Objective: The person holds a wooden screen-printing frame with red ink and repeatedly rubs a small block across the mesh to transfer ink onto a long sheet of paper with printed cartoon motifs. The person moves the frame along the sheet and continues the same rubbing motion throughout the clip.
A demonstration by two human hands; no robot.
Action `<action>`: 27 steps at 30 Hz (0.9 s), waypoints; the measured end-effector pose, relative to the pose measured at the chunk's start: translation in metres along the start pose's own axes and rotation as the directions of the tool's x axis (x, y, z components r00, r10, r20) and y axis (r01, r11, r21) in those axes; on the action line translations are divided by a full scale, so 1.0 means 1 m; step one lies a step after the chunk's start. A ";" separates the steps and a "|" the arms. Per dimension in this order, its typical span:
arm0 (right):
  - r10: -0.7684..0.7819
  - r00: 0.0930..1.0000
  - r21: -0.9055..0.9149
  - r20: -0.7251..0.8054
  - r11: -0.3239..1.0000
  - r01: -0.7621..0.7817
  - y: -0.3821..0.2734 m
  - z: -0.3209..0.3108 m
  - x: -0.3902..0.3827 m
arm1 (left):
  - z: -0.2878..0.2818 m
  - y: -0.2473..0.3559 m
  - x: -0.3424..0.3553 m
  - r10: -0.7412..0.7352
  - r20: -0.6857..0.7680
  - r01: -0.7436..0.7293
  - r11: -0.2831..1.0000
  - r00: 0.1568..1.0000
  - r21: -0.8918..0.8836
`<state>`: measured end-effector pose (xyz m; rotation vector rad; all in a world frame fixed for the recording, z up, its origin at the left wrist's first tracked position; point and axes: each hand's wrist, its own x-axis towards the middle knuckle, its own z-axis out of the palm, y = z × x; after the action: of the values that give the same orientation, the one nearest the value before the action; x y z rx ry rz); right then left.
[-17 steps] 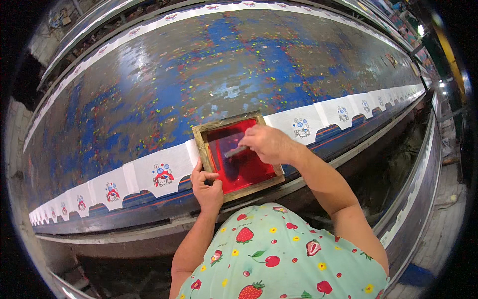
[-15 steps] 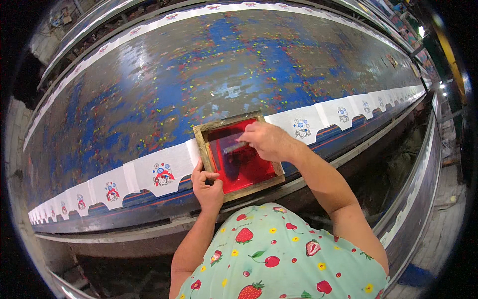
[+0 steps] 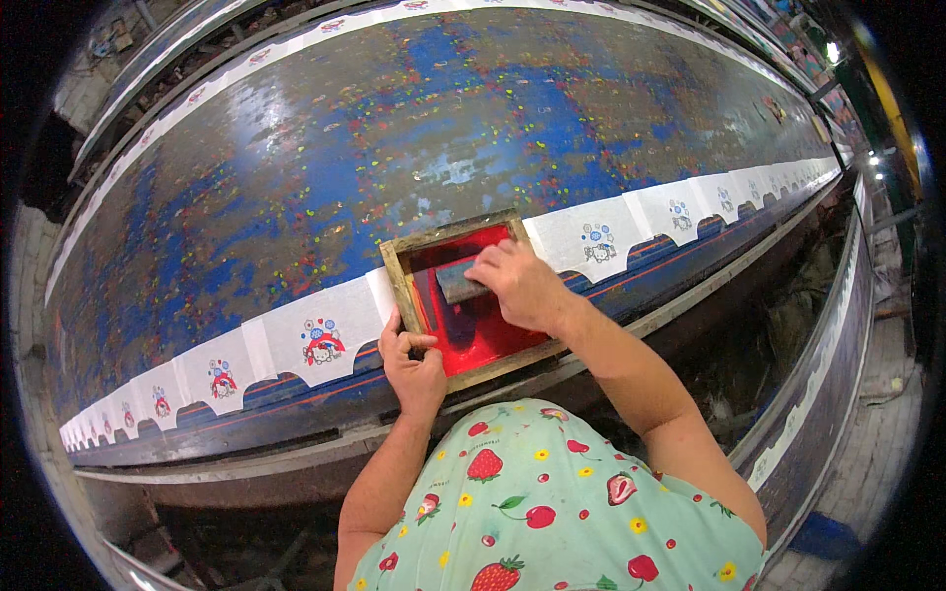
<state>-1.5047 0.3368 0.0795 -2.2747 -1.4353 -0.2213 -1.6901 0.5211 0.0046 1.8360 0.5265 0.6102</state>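
A wooden-framed printing screen [image 3: 451, 233] lies over the row of white fabric pieces, its inside covered with wet red ink [image 3: 483, 343]. My right hand [image 3: 522, 288] pinches a flat grey squeegee [image 3: 454, 283] inside the frame, above the inked mesh. The squeegee's broad face shows; whether its lower edge touches the mesh I cannot tell. At the frame's near left corner my left hand [image 3: 415, 370] is closed on the wood, fingers along the outer side. Left of the screen, a white fabric piece [image 3: 286, 340] bears a cartoon print with red in it.
The long printing table [image 3: 296, 187] is blue and dark grey, speckled with paint. White pieces [image 3: 567, 222] to the right carry prints in blue and black. A ledge [image 3: 246, 468] runs along the near edge. Another row of fabric lines the far edge.
The squeegee has tilted, so its broad grey face shows instead of a thin edge. My right hand has shifted slightly left and nearer. My left hand stays on the frame.
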 end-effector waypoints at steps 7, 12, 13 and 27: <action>0.017 1.000 0.046 0.019 0.999 -0.018 -0.057 -0.010 -0.057 | 0.002 -0.004 0.001 0.014 0.002 -0.014 1.000 1.000 -0.012; 0.075 0.992 0.083 0.102 0.993 -0.083 -0.080 -0.016 -0.083 | 0.002 -0.004 0.002 -0.009 0.011 0.009 0.999 1.000 -0.032; 0.075 0.991 0.094 0.113 0.992 -0.086 -0.081 -0.016 -0.085 | 0.002 -0.003 0.002 -0.014 0.011 0.015 0.999 1.000 -0.034; 0.515 0.833 0.401 -0.203 0.820 -0.409 -0.059 -0.028 -0.143 | 0.003 0.017 0.005 0.103 0.024 -0.103 0.995 0.994 -0.010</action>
<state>-1.6186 0.2288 0.0697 -2.1069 -0.6609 -0.1421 -1.6834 0.5168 0.0203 1.8688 0.4142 0.6578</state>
